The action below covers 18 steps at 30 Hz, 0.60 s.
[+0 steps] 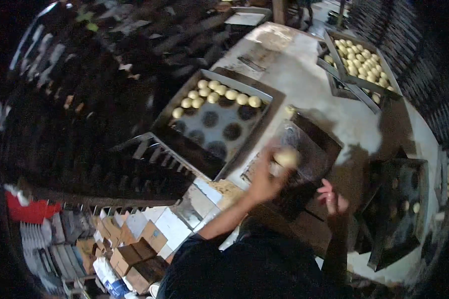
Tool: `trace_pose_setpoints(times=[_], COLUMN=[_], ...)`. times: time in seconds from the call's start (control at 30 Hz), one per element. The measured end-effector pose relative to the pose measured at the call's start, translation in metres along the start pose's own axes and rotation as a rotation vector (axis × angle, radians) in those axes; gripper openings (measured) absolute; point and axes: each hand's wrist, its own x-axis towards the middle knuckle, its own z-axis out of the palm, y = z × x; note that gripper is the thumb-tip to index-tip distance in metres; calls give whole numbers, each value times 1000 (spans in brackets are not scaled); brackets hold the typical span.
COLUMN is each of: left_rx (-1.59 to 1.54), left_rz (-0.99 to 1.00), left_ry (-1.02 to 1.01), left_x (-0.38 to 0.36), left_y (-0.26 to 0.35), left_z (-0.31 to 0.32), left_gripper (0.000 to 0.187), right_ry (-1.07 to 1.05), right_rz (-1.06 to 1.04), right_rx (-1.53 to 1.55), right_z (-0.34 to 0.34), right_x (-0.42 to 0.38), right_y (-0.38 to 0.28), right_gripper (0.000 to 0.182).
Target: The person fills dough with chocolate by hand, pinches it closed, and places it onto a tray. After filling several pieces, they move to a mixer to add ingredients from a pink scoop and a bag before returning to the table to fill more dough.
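My left hand [270, 180], smeared by motion, has its fingers around a pale round dough ball [287, 157]. The ball is above a dark flat board [312, 144] on the table. At the board's near right side my right hand [333, 200] has its fingers apart and nothing visible in it. Beyond my left hand lies a metal tray [219, 118] with dark round patches on its bottom. Several dough balls [213, 97] are grouped along its far side. A small pale lump [290, 108] sits by the board's far corner.
Stacked trays full of dough balls [361, 62] stand at the far right of the pale table [284, 65]. Nearer on the right is a dark tray [394, 209] with a few balls. Cardboard boxes [132, 256] are on the floor at lower left, beside a dark rack.
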Motion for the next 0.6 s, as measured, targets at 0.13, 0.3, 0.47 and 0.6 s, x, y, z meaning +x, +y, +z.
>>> trace_pose_setpoints(times=[0.13,0.3,0.47,0.6], left_rx=[-96,-180,-184,-423], left_rz=[0,-216,-192,-65], left_ry=[-468,-265,7,201], left_x=[-42,-90,-132,-152], left_y=[71,104,147,185], left_z=[38,56,75,88], left_gripper=[95,58,34,49], right_ry=[-55,-105,-22,269], right_rz=[-100,-552,-496,-496], right_rx=[202,-142,115,-2], right_z=[14,-18,-22,-8], right_x=[-19,-49,-84,-116], right_y=[-34,-63,-70,-75], right_gripper=[26,43,43,33])
